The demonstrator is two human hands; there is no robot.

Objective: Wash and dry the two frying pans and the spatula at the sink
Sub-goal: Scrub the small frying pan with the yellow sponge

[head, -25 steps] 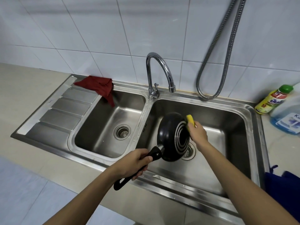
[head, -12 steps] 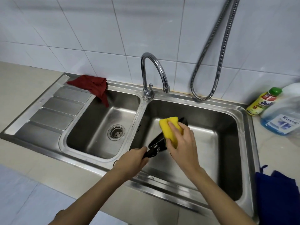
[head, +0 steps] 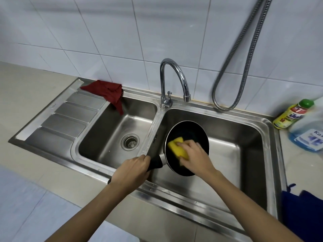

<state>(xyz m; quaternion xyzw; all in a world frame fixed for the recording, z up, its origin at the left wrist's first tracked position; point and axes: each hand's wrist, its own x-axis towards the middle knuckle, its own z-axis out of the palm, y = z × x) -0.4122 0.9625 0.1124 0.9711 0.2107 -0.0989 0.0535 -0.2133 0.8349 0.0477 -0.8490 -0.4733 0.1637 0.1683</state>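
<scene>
A black frying pan point(head: 189, 132) is held over the right sink basin point(head: 236, 154), its inside facing up toward me. My left hand point(head: 132, 170) grips the pan's black handle at the basin's front left. My right hand point(head: 195, 158) holds a yellow sponge point(head: 177, 147) and presses it against the inside of the pan. Only this one pan is in view, and no spatula shows.
A chrome tap point(head: 174, 79) arches over the divider between the basins. A dark red cloth point(head: 106, 92) hangs over the left basin's point(head: 111, 135) back corner. Dish soap bottle point(head: 291, 114) and a blue liquid jug point(head: 309, 135) stand at right. A blue cloth point(head: 302, 213) lies at the lower right.
The pan turned over from bottom facing me to inside facing up. My right hand brought the sponge from the pan's rim into its inside. My left hand kept the handle.
</scene>
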